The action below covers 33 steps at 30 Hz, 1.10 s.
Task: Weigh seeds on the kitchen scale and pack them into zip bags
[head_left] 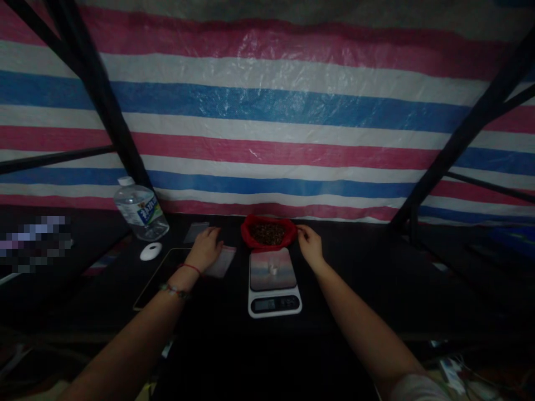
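Observation:
A red plastic bag [247,238], its rim spread wide, holds a heap of small dark brown pieces [268,234] too fine to name. At its right edge my right hand [310,245] has curled fingers, with thumb and forefinger pinching the rim. My left hand [205,250] rests palm down with fingers stretched, beside a transparent zip bag [221,263] and partly over it. Another small transparent bag [195,231] lies just behind that hand. Between my hands, in front of the red bag, is a white digital scale [275,313] with a small clear cup [273,269] on its plate.
To the left stand a large labelled plastic bottle [141,210] and a white oval object [151,251]. A dark flat tablet-like object [156,281] lies under my left forearm. Black metal posts [455,145] flank the table before a striped tarp [267,133].

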### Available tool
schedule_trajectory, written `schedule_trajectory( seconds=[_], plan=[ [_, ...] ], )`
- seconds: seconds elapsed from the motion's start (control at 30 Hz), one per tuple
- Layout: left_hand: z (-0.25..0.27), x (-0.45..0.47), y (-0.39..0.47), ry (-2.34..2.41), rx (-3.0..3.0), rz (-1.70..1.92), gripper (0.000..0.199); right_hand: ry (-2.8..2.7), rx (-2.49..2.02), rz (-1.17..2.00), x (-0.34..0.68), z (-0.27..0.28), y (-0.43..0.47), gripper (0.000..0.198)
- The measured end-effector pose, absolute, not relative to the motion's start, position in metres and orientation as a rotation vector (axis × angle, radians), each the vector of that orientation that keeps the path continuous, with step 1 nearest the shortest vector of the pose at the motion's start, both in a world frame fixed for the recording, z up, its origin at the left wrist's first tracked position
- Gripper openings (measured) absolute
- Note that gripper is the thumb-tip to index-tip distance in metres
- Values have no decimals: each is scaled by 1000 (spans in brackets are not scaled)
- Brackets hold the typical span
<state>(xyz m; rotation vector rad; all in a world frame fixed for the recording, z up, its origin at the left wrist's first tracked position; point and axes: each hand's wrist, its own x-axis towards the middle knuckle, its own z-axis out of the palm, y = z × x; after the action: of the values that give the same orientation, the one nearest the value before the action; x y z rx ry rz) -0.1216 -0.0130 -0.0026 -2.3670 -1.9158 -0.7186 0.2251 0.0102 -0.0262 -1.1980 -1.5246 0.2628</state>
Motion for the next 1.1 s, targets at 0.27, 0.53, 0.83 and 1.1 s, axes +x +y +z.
schedule_trajectory(
  seconds=[0.27,0.53,0.83,1.1],
  plan=[
    [-38,-113,-29,-1767,-2698,-195,60,-1473,-1204,258,231,-24,11,31],
    [-46,-114,-28,-1703,-2678,-248,57,-1512,-1217,227,232,-17,5,32],
    [-48,-117,-28,-1726,-2656,-254,57,-1587,-1167,245,227,-21,5,29],
    [-32,-117,-36,-1930,-2559,-311,55,-1622,-1129,268,225,-20,5,26]
  ],
)
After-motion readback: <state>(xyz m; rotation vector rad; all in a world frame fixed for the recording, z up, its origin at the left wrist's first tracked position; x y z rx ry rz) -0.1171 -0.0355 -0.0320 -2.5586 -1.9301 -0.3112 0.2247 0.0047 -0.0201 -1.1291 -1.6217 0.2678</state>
